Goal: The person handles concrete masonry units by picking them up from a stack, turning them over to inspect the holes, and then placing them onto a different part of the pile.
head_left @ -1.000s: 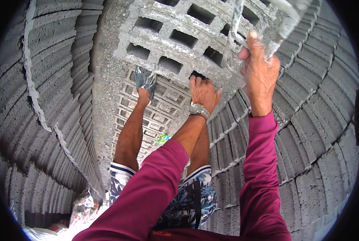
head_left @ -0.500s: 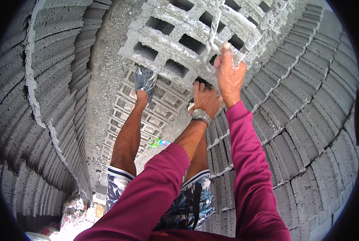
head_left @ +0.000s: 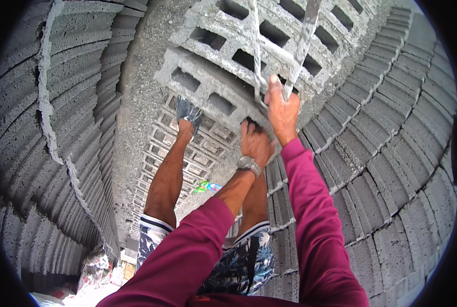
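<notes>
A grey hollow concrete block point(head_left: 200, 84) is tilted toward me, with a dark gap between it and the neighbouring blocks. My left hand point(head_left: 258, 143), with a metal watch at the wrist, is closed on its near right end, fingers hooked into the end hole. Just beyond, my right hand point(head_left: 283, 110) is closed around a dusty pale grey bar point(head_left: 306, 38) that runs up out of view. A thin twisted cord-like strip point(head_left: 255, 46) hangs down to the same hand; its exact kind and how it joins the bar are unclear.
Several more hollow blocks point(head_left: 228, 43) lie beyond. Tall block stacks stand at the left point(head_left: 75, 102) and right point(head_left: 371, 179). My foot in a dark shoe point(head_left: 187, 113) stands by the tilted block. A bright plastic wrapper point(head_left: 206, 187) lies on the patterned ground.
The near block has come away from the others and tipped toward me, opening a gap. My right hand has moved nearer and slightly left; the bar now shows more fully.
</notes>
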A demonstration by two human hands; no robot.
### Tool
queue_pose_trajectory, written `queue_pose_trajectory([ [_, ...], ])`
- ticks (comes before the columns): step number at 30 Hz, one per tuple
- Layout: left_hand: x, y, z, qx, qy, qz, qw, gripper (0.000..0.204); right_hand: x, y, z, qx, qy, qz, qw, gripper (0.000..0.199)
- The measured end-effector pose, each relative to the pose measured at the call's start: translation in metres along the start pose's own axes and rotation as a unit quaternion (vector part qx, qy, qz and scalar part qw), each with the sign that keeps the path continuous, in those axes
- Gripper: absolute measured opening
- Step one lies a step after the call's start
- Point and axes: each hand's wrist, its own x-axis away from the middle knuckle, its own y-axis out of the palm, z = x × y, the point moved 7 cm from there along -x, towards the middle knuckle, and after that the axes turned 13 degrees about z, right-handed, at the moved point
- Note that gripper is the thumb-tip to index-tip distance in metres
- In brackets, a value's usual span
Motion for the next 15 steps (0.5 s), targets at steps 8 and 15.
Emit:
queue_pose_trajectory([
  [8,-0.004,-0.011,-0.001,-0.014,0.013,-0.016,1.0,0.04,0.015,-0.119,-0.022,-0.15,0.091,0.133,0.976,0.04],
  [15,-0.02,0.001,0.028,-0.11,0.045,-0.035,0.992,0.049,0.047,-0.184,0.129,-0.123,0.234,0.318,0.911,0.043],
])
